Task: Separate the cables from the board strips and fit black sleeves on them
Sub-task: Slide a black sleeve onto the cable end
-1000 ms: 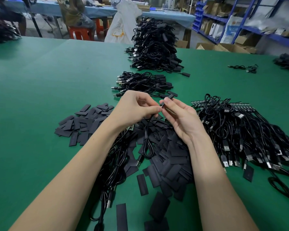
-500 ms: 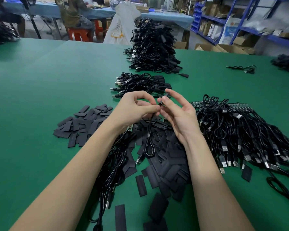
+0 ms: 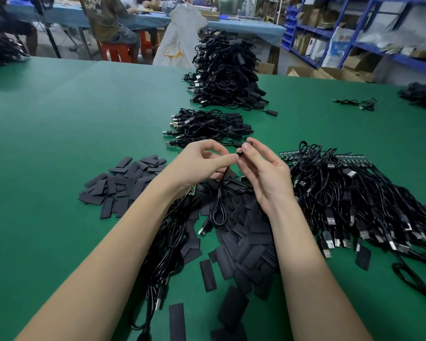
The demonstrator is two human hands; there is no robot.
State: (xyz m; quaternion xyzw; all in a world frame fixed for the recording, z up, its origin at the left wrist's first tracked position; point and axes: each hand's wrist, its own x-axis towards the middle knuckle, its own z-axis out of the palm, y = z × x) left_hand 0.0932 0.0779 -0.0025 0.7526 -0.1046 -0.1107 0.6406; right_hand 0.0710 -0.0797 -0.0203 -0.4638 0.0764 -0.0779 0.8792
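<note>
A worker is fitting a sleeve [image 3: 243,149] onto the end of a cable [image 3: 219,200] above a green surface [image 3: 59,134] at a crowded assembly bench. The left hand [image 3: 199,166] is pinching the cable just below its tip, fingers curled together on it, while the rest of the cable is hanging down in a loop over the loose sleeves [image 3: 241,232] lying under both wrists. The right hand [image 3: 263,173] is pinching the small black sleeve between thumb and forefinger, its other fingers fanned out and relaxed. The two hands are meeting almost fingertip to fingertip; whether the cable's end is already inside the sleeve cannot be told, since the fingers are covering the joint.

To do this step well, it seems wise to be keeping the left pinch close to the cable's tip so the end is not bending away, and to be squeezing the flat sleeve at its edges so its mouth is opening. The sleeve should probably be sliding straight along the cable, not at an angle, until it is covering the end.

Unsleeved cables on board strips [image 3: 349,193] are waiting at the right; a finished bundle [image 3: 207,126] and a taller pile [image 3: 226,70] are lying beyond the hands. A second heap of sleeves [image 3: 123,183] is sitting to the left.
</note>
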